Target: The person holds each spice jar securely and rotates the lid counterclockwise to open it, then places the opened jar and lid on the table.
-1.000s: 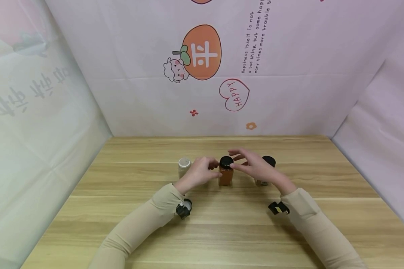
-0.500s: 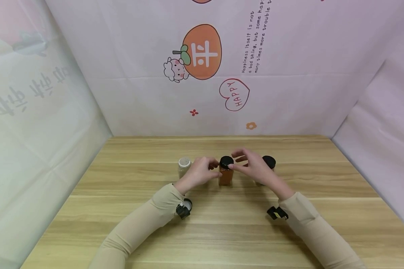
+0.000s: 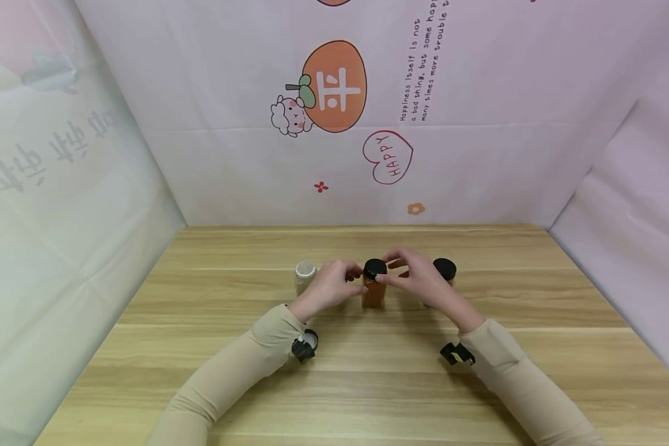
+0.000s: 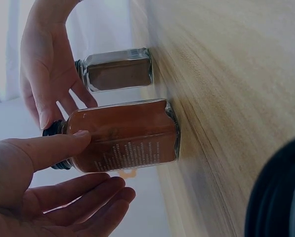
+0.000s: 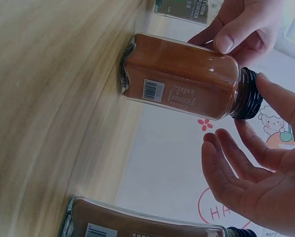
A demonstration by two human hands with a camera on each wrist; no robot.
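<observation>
A glass spice jar full of red-brown powder stands upright on the table between both hands. My left hand holds its body, with the thumb across the glass near the neck and the other fingers on the far side. At the top, my right hand pinches the jar's black lid between thumb and forefinger. Its remaining fingers are spread loosely away from the glass.
Left of the hands is a cumin powder jar with a white top. A brown-powder jar with a black lid stands to the right, partly behind the right hand. A loose black lid lies by the left wrist on the wooden table.
My right hand has shifted slightly, its thumb and forefinger moving around the lid's edge. The left hand and the jars have stayed in place.
</observation>
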